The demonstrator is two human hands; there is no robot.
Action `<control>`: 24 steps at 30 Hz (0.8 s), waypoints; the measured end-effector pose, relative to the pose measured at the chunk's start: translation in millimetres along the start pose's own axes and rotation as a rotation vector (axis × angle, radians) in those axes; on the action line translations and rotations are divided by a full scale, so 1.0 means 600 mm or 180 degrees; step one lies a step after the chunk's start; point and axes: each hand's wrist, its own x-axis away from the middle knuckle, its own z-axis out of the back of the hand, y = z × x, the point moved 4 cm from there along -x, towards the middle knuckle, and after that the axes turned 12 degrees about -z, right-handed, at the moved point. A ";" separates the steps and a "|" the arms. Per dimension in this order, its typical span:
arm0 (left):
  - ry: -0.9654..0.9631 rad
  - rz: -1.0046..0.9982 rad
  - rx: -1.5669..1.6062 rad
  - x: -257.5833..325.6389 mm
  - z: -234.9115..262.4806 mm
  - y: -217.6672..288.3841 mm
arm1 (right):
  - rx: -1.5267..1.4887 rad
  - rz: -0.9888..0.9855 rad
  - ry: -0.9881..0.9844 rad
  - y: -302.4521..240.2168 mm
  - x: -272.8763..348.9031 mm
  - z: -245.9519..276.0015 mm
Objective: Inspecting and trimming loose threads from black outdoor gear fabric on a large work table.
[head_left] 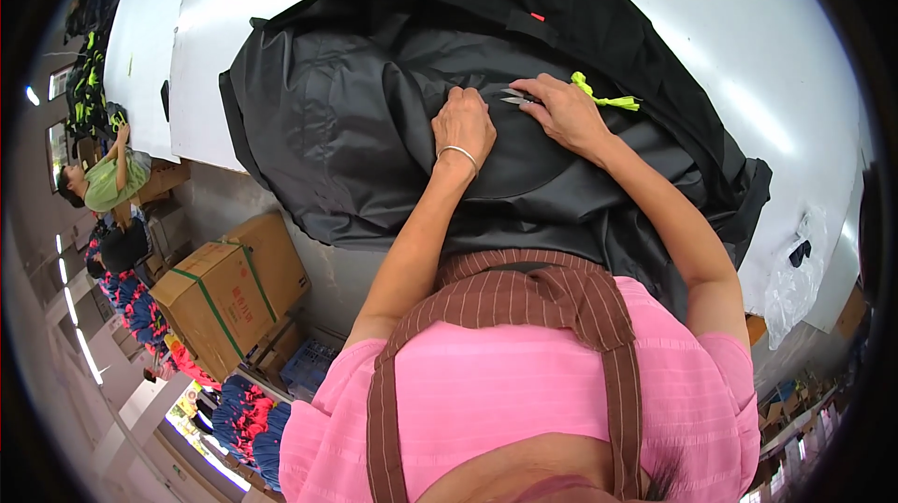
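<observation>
A large black fabric piece, glossy on its inner side, lies spread in front of me on the white table. My left hand is closed, its fingertips pinching the black material near the middle; what else may be in that pinch is hidden. Just to the right, my right hand holds small thread snips, their blades parted and pointing toward the left fingers. Beside the right hand, neon yellow cord pulls rest on the fabric. Farther up, a black patch with a small red tag shows on the material.
White tabletop surrounds the fabric. A clear plastic bag hangs at the table's right edge. Below on the left stands a cardboard carton with green straps, near a blue crate. A co-worker in green is at the far left.
</observation>
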 end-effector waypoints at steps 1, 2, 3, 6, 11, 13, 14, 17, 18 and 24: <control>0.0025 0.0052 -0.0070 0.000 -0.001 -0.002 | 0.0134 -0.0009 0.0040 0.002 -0.002 -0.005; 0.0074 0.0039 0.0002 0.000 -0.001 -0.002 | 0.0317 -0.0075 0.0106 0.005 -0.004 -0.009; 0.0100 -0.0016 0.0137 -0.001 -0.002 -0.002 | 0.0270 -0.0023 0.0071 0.006 -0.004 -0.013; 0.0114 0.0046 0.0219 -0.004 -0.002 -0.004 | 0.0211 -0.0015 0.0073 0.008 -0.006 -0.022; -0.0119 0.0169 -0.0009 -0.008 -0.008 -0.006 | 0.0433 -0.0263 0.0206 0.015 -0.004 -0.031; -0.0207 0.0175 -0.0090 -0.012 -0.014 -0.006 | 0.0349 -0.0171 0.0268 0.015 -0.004 -0.033; -0.0238 0.0201 -0.0160 -0.014 -0.016 -0.007 | 0.0371 -0.0262 0.0352 0.018 -0.004 -0.033; -0.0232 0.0186 -0.0270 -0.018 -0.019 -0.007 | 0.0364 -0.0238 0.0402 0.021 -0.006 -0.036; -0.0248 0.0118 -0.0208 -0.018 -0.021 -0.005 | 0.0294 -0.0116 0.0437 0.019 -0.007 -0.035; -0.0100 -0.0044 0.0037 -0.018 -0.013 -0.003 | 0.0299 -0.0110 0.0436 0.019 -0.011 -0.035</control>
